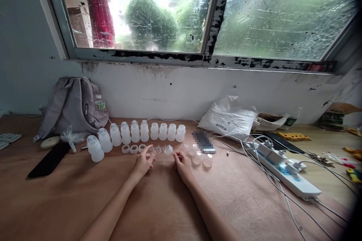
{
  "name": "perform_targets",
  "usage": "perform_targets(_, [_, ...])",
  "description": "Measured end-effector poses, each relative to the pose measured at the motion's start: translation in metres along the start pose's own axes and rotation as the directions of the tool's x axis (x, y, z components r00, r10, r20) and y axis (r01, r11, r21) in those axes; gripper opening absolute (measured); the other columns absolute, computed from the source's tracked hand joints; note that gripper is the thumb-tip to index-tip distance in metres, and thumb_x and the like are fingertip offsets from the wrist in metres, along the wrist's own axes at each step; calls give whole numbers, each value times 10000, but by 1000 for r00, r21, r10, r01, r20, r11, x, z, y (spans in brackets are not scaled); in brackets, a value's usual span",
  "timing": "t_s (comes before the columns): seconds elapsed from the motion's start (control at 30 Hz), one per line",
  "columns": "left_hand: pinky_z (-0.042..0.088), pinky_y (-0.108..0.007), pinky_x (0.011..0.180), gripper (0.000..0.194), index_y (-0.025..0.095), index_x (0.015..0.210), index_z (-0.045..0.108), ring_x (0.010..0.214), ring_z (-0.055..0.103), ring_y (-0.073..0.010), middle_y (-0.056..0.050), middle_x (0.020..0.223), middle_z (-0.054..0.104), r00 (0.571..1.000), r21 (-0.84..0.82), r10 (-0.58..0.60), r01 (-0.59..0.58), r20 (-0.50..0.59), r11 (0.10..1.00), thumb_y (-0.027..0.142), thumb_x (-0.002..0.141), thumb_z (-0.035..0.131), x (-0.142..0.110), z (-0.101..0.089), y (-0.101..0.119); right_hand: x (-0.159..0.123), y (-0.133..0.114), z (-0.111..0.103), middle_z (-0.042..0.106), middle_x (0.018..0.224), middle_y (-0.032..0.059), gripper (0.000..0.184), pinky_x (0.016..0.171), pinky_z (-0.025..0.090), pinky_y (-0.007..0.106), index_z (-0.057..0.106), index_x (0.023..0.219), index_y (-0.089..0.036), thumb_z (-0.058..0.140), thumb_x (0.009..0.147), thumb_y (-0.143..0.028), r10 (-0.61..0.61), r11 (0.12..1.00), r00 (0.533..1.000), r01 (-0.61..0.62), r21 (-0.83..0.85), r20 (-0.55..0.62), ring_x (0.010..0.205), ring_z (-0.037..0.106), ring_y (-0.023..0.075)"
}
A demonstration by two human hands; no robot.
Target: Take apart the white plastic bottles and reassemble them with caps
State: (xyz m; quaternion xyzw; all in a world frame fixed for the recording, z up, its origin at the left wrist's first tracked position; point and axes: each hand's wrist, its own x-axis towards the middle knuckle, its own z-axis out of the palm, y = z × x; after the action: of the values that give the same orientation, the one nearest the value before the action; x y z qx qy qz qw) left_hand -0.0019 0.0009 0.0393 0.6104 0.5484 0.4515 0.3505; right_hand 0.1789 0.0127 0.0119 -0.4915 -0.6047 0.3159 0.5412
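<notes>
Left hand (pixel 143 163): was loosely open beside rings (pixel 141 148)
Right hand (pixel 183 163): met cap (pixel 169 150), grip unclear
Bottles (pixel 135 131): edged far side

A paint-chipped window (pixel 210 19) lets daylight onto a stained pale wall (pixel 152 90) above a brown tabletop (pixel 56 207).

— Which colours reach my screen?
— I see milky-white rounded plastic bottles (pixel 135 131), a reddish-brown flat tabletop (pixel 164 203), a grey fabric backpack (pixel 73 101).
— Any patterns on my feed?
— Black blotches mottle the pale-grey straight window frame (pixel 208 59).
</notes>
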Motion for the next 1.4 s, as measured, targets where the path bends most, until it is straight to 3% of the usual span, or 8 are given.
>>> perform_targets(0.23, [415, -264, 616, 423, 204, 1210, 412, 677, 593, -187, -44, 732, 615, 959, 564, 262, -159, -106, 810, 303, 799, 428, 70, -6, 26, 9, 11, -8, 433, 488, -55, 303, 337, 340, 204, 500, 750, -179, 510, 727, -481, 147, 968, 988, -135, 212, -40, 369, 416, 90])
perform_targets(0.53, [430, -282, 686, 171, 187, 883, 576, 842, 541, -198, -85, 969, 487, 905, 608, 381, -197, -190, 769, 261, 800, 447, 91, 13, 37, 7, 10, -5, 456, 526, -45, 277, 313, 342, 193, 499, 779, -176, 506, 728, -449, 159, 966, 984, -138, 219, -79, 372, 413, 83])
perform_targets(0.6, [421, -309, 776, 154, 196, 855, 572, 942, 493, -203, -81, 1027, 443, 841, 596, 484, -265, -242, 758, 288, 796, 464, 75, 10, 41, 7, 10, -5, 453, 539, -49, 251, 313, 338, 187, 493, 790, -182, 498, 741, -428, 156, 964, 983, -131, 233, -96, 374, 407, 78])
perform_targets(0.7, [405, -343, 848, 92, 201, 830, 556, 1036, 437, -207, -68, 1078, 406, 629, 546, 696, -468, -346, 694, 255, 762, 527, 43, 7, 44, 7, 10, -4, 469, 596, -42, 217, 308, 333, 183, 483, 797, -194, 499, 745, -404, 167, 955, 979, -132, 265, -113, 379, 406, 70])
perform_targets(0.77, [415, -344, 847, 91, 208, 850, 542, 1035, 443, -198, -63, 1087, 406, 583, 520, 736, -534, -345, 666, 216, 760, 530, 21, 7, 40, 7, 10, -4, 479, 636, -35, 201, 304, 330, 185, 480, 797, -201, 504, 742, -393, 170, 949, 979, -132, 286, -113, 382, 409, 68])
perform_targets(0.97, [441, -336, 826, 106, 221, 881, 539, 965, 498, -181, -49, 1019, 462, 663, 485, 713, -557, -229, 674, 209, 781, 505, -17, 14, 10, 5, 3, -5, 471, 641, -28, 178, 305, 318, 198, 480, 789, -206, 511, 737, -374, 160, 946, 981, -122, 301, -105, 373, 402, 71])
perform_targets(1.3, [430, -368, 852, 539, 234, 1168, 316, 1021, 485, -202, -87, 1160, 430, 905, 174, 413, -392, -106, 903, 298, 715, 599, -14, 16, -14, 3, 1, -6, 464, 619, -30, 180, 333, 318, 210, 475, 797, -211, 498, 754, -383, 124, 960, 988, -98, 261, -88, 391, 410, 84])
perform_targets(1.4, [446, -341, 813, 547, 250, 1157, 339, 963, 514, -188, -63, 1115, 475, 932, 200, 361, -351, -14, 915, 274, 686, 618, -12, 16, -18, 2, -1, -5, 463, 629, -30, 178, 338, 320, 206, 474, 800, -207, 496, 759, -379, 104, 967, 990, -78, 244, -97, 401, 416, 83])
